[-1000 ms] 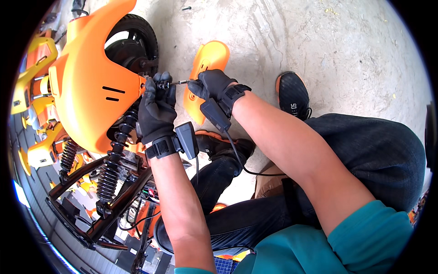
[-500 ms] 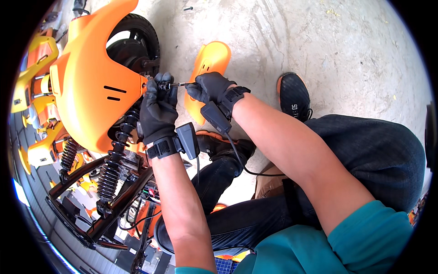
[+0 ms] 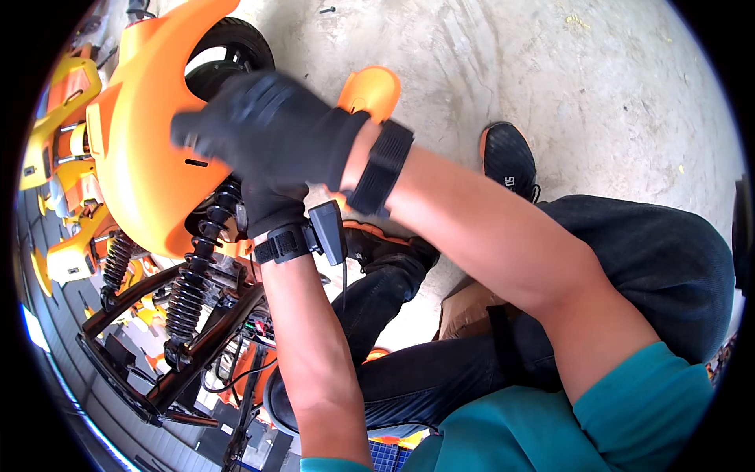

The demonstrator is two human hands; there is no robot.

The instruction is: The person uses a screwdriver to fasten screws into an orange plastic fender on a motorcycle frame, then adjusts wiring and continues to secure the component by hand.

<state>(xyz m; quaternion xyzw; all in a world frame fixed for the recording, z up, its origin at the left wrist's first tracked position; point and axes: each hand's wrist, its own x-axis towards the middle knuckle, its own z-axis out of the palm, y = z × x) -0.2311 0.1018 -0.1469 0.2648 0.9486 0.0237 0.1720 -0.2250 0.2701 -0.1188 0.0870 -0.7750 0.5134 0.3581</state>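
Note:
My right hand (image 3: 271,134), in a black glove, is raised across the lower end of the large orange fender (image 3: 130,165). It is smeared by motion, and what its fingers hold, if anything, does not show. Beneath it my left hand (image 3: 271,211), gloved too, stays near the fender's lower edge; only its back and wrist are visible, its fingers covered by the right hand. The fender curves beside a black wheel (image 3: 255,47). A spring shock absorber (image 3: 187,295) slants down from it toward a black tube frame.
A loose orange guard (image 3: 373,88) lies on the concrete floor, partly behind my right wrist. A small dark bolt (image 3: 327,10) lies farther off. My shoe (image 3: 507,157) rests at the right. More orange and yellow vehicle parts (image 3: 79,259) fill the left edge.
My right hand has swung left and nearer the camera, from beside the left hand to over it, hiding the thin metal tool seen before. The left arm has hardly moved.

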